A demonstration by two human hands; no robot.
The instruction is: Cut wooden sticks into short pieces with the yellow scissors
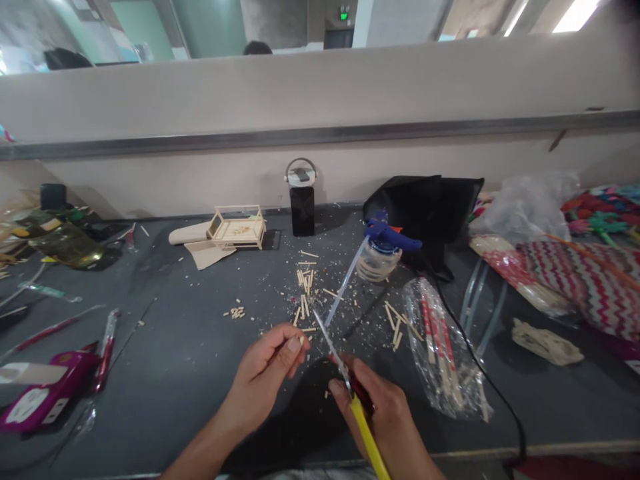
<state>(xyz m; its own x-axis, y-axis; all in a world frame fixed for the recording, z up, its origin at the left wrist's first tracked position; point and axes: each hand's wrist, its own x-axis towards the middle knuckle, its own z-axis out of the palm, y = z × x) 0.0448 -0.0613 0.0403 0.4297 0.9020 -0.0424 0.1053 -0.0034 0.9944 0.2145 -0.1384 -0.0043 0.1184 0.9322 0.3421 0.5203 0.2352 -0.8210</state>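
Observation:
My left hand [273,357] is closed in a pinch, with a tiny pale piece of wooden stick [301,339] between thumb and fingertips. In my right hand [375,397] is a yellow-handled cutting tool [366,433] with a long, thin metal blade pointing away from me; its exact kind is unclear. Some dark red part shows under my right fingers. Just beyond both hands lie several short cut wooden sticks [306,283] among crumbs and shavings. A small cluster of cut wooden bits [237,311] lies left of them.
A miniature wooden bed frame [237,232] stands near the wall. Beside a lidded black container [303,210], a blue glue gun [390,235] rests on a jar [379,261]. Packaged sticks [443,347] and a black cable [473,360] lie right; a purple object [50,390] lies left.

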